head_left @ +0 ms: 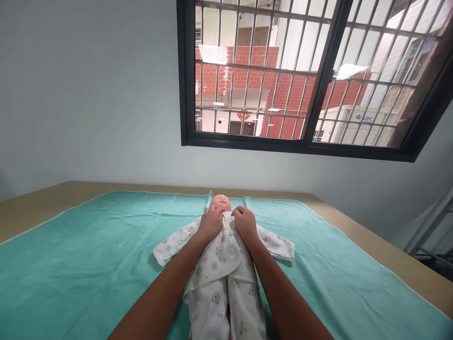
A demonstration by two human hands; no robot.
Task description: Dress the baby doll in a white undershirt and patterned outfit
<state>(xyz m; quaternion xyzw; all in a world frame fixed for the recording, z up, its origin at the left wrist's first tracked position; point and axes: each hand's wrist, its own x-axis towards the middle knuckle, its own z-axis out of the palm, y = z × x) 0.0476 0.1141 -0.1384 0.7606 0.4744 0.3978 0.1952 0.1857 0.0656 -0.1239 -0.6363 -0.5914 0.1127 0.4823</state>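
A baby doll [220,203] lies on its back on a teal blanket [88,245], dressed in a white printed romper [219,269] with sleeves spread out to both sides. My left hand [211,222] is closed on the romper's fabric at the doll's neck, on the left side of the collar. On the right side of the collar, my right hand [244,223] pinches the cloth in the same way. Both hands sit just below the doll's chin, almost touching each other. My forearms run down along the doll's body.
The blanket covers a tan surface [371,236] that meets a pale wall [88,94]. Above is a barred, black-framed window [311,75] with red brick buildings outside. A metal frame [430,245] stands at the far right.
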